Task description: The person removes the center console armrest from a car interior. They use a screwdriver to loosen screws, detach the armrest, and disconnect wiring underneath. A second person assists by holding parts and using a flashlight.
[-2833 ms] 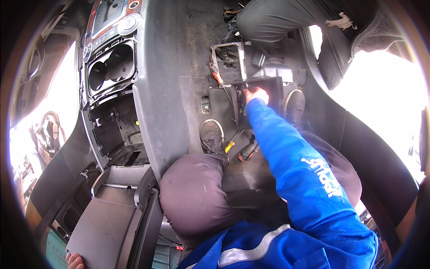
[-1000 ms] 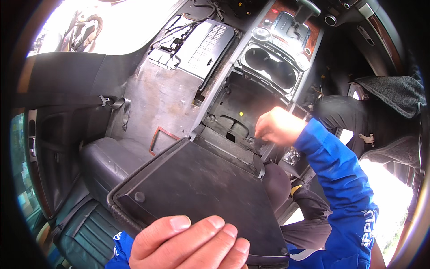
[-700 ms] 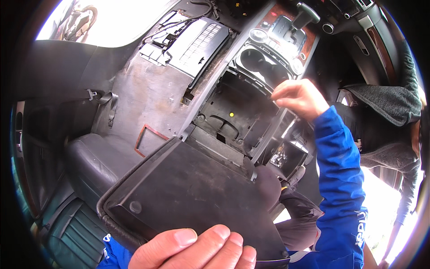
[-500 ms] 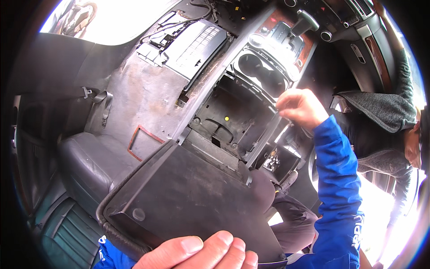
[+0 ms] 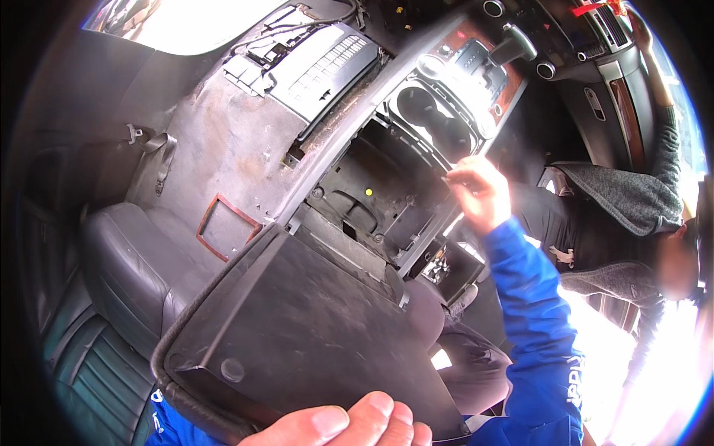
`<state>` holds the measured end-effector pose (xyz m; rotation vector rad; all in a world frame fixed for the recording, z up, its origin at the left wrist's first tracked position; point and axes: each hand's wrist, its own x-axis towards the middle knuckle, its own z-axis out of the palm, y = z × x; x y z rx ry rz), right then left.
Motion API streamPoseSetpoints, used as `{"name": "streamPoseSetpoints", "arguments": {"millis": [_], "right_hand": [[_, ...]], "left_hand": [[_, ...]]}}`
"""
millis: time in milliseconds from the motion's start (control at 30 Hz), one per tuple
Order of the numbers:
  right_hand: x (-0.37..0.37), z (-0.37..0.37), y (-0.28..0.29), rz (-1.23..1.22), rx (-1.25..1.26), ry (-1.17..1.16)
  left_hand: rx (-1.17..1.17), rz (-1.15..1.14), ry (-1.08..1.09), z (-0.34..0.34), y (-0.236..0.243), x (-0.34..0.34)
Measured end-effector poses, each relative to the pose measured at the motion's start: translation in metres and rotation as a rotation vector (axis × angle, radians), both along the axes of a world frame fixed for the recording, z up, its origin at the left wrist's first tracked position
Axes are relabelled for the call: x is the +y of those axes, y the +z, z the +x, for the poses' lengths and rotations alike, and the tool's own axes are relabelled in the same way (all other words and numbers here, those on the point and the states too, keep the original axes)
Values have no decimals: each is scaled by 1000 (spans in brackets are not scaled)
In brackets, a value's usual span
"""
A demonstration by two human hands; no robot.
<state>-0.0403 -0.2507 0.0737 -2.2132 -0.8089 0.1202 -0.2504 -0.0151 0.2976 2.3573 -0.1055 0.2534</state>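
My right hand, in a blue sleeve, is at the right rear corner of the cup holder panel in a car's centre console. Its thumb and fingers are pinched together beside the panel's edge; what they hold, if anything, I cannot make out. Behind the panel lies the open storage bin, a small yellow dot on its floor. Near me the black console lid stands raised. At the lower edge my left hand shows only its fingers, laid side by side by the lid, with nothing visible in them.
A wood-trimmed frame lies left of the console, beside a grey leather cushion. Ahead sits a silver-black module with cables. The gear lever rises beyond the cup holders. At right, another person reaches toward the dashboard.
My right hand has shifted left and slightly down, along the cup holder panel's rear edge. My left hand stays by the lid. The other person's hand and a red item now show at upper right.
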Motion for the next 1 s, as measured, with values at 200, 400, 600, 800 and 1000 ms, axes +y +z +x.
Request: {"name": "streamPoseSetpoints", "arguments": {"millis": [200, 400, 600, 800, 1000], "right_hand": [[22, -45, -51, 170, -359, -323], [23, -43, -55, 229, -303, -331], [21, -53, -47, 141, -393, -234], [10, -72, -35, 164, -216, 113], [-12, -94, -7, 579, 908, -527]], "left_hand": [[138, 84, -64, 4, 10, 0], [77, 128, -80, 6, 7, -1], [94, 117, -32, 2, 8, -3], [137, 82, 37, 2, 7, -4], [232, 101, -44, -5, 12, 1]]}}
